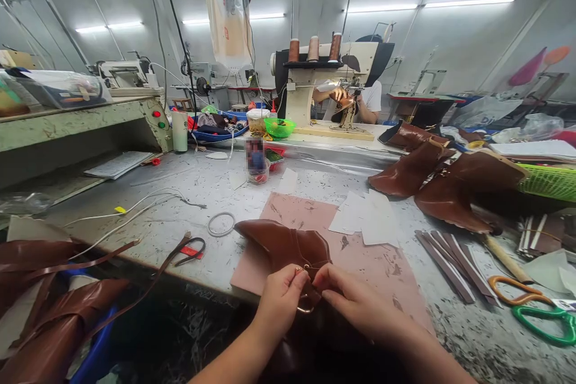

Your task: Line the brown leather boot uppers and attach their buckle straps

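A brown leather boot upper (284,245) lies on a pink mat (382,267) at the near edge of the table. My left hand (282,299) is closed and pinches the lower edge of the leather where a metal ring (306,307) hangs. My right hand (348,299) is closed too, its fingertips pinching the same leather edge just right of the ring. Both hands meet over the strap and ring.
More brown boot uppers (443,183) lie at the right, with leather strips (445,261), orange and green scissors (537,309) and white paper pieces (366,216). Brown leather pieces (40,306) pile at the left. Snips (191,250) and a ring (221,224) lie nearby. A person works at a sewing machine (330,81) behind.
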Tool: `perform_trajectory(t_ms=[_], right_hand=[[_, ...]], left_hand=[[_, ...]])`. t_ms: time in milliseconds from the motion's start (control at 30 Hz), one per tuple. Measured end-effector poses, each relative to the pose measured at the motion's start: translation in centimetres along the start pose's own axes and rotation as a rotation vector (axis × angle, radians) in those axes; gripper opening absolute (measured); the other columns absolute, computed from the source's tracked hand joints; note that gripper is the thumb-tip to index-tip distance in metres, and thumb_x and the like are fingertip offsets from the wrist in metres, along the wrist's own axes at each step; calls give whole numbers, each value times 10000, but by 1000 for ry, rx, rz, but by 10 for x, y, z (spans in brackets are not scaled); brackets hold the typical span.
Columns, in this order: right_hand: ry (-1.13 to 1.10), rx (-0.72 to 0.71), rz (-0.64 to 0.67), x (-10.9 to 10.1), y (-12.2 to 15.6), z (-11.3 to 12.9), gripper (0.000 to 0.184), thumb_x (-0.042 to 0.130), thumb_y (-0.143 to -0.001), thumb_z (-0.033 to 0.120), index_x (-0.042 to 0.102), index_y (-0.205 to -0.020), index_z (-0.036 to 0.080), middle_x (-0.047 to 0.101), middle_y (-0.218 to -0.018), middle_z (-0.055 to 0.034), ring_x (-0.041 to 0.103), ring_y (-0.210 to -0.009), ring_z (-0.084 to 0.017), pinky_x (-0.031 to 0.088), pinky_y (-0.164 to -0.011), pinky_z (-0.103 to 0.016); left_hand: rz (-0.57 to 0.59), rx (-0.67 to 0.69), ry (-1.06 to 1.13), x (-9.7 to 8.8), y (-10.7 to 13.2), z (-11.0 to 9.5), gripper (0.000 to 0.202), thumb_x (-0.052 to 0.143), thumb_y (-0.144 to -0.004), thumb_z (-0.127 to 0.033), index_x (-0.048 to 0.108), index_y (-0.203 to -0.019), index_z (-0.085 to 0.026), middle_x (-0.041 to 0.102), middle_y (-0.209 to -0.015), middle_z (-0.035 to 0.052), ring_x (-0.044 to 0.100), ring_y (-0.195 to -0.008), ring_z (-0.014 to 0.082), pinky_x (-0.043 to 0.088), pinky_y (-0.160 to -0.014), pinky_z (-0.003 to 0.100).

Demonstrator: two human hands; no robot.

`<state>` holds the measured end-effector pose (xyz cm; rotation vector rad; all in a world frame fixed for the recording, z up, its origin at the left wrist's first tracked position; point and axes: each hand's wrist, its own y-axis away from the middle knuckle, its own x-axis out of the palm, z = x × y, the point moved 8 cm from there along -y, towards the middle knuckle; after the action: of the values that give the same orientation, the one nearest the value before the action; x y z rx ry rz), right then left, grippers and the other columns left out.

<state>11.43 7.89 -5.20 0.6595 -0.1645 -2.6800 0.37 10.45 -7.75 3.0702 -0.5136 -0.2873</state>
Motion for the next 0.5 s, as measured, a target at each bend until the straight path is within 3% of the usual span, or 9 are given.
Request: perform_trajectory(t_ms=[167,300,400,433,500], right_hand=[[-44,-19,43,7,-3,-2,112,379,-827,182,475,-873,214,580,-821,0,544,-803,-160,429,-740,-300],[-19,1,40,8,-1,-7,120,362,-833,191,460,-898,216,559,-711,18,540,-716,-154,439,-695,-302],[46,-41,-129,-13,1,-9,169,423,-796,218,481,-955,215,576,-848,-21,552,-803,-170,450,-740,-325],[50,-73,-228,-26,2,-10,181,442,-788,244,489,-960,215,565,-947,-44,548,-880,-180,452,-775,-333],[52,-121,-420,-50,4,-13,186,461,-783,303,507,-943,220,504,-1117,-74,502,-1030,-202,441,-842,-351]], left_hand=[[-121,67,-91,-9,7,0,310,406,-848,-401,470,-642,-179,493,-574,-18,471,-546,122,356,-512,211],[-113,35,-69,-9,5,-2,301,405,-846,-406,468,-652,-185,521,-583,-12,507,-552,134,386,-508,217],[14,-9,-108,-8,4,-8,244,440,-830,-390,506,-713,-187,593,-660,9,568,-617,164,444,-555,246],[18,14,-179,-13,5,-14,218,465,-818,-387,539,-774,-186,613,-702,20,582,-651,177,462,-594,268],[-91,122,-363,-33,6,-32,268,492,-806,-391,571,-956,-183,628,-780,44,597,-745,204,475,-704,320]])
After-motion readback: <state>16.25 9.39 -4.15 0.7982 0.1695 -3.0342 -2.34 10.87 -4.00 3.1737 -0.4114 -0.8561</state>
